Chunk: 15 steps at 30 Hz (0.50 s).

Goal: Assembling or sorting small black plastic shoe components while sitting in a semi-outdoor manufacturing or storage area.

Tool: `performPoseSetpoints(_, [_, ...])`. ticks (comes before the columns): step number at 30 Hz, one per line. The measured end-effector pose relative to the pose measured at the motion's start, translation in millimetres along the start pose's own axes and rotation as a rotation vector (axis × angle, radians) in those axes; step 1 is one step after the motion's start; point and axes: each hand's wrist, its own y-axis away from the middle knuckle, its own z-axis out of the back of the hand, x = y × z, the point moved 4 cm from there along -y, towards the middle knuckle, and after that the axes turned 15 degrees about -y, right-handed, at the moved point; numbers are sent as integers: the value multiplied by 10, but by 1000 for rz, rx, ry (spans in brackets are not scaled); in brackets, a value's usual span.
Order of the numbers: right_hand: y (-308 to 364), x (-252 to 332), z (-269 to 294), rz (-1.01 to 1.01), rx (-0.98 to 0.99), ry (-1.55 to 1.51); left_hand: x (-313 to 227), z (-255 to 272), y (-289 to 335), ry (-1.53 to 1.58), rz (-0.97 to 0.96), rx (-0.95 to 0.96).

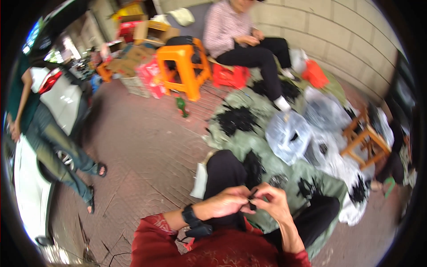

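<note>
Above my lap, my left hand (232, 201) and my right hand (272, 202) meet, fingertips pinched together. Between them they grip a small black strip-like piece (252, 201), blurred and partly covered by fingers, so its kind is unclear. A black device is strapped to my left wrist. On the green sheet (289, 178) before me lie a small pile of black strips (310, 188) near my right knee and a black bunch (253, 169) just beyond my hands. A clear plastic bag (279, 180) with something inside rests between them.
A larger black pile (235, 120) lies farther off, near a seated person (240, 40). Clear plastic bags (289, 135) and a wooden stool (367, 140) stand right. An orange stool (183, 66), green bottle (181, 107) and boxes are behind. A person stands left beside a white car (33, 187).
</note>
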Motion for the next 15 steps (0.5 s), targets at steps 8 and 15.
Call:
performPoseSetpoints(8, [1,11,-59,-108,78,-286,-93,-129,61,-51,29,23])
performPoseSetpoints(15, [-31,8,-75,-47,97,-325,-153,-113,77,-202,-12,37])
